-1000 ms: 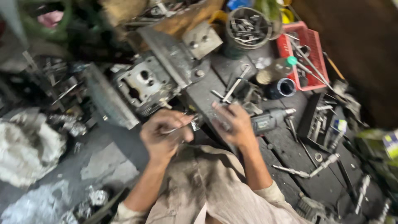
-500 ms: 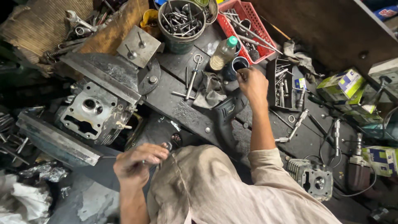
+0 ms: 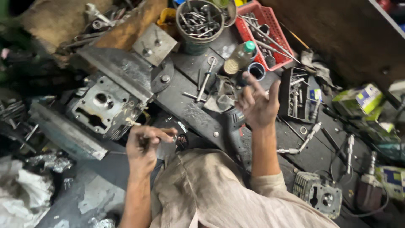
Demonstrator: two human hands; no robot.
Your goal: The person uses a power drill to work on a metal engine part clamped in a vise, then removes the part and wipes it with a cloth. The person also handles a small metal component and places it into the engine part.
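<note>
My left hand (image 3: 145, 143) hovers low over the dark bench, fingers closed around a small thin metal piece that is mostly hidden in the fist. It is just in front of a grey engine cylinder head (image 3: 101, 109). My right hand (image 3: 258, 103) is raised above the bench with the palm turned up and the fingers partly spread; whether something small sits in the fingertips is unclear. Behind that hand are a small blue cup (image 3: 256, 71) and a bottle with a green cap (image 3: 238, 59). A power drill (image 3: 233, 122) lies under the right wrist.
At the back stand a metal bucket (image 3: 202, 23) full of tools and a red basket (image 3: 276, 42) of wrenches. A black tray (image 3: 295, 95) of bits lies at right, a finned engine part (image 3: 318, 194) at lower right. Loose tools, a rag (image 3: 221, 95) and boxes (image 3: 358, 99) crowd the bench.
My right hand has drawn back from the blue cup and turned palm up. My left hand has lifted slightly, still closed. The camera view has shifted a little.
</note>
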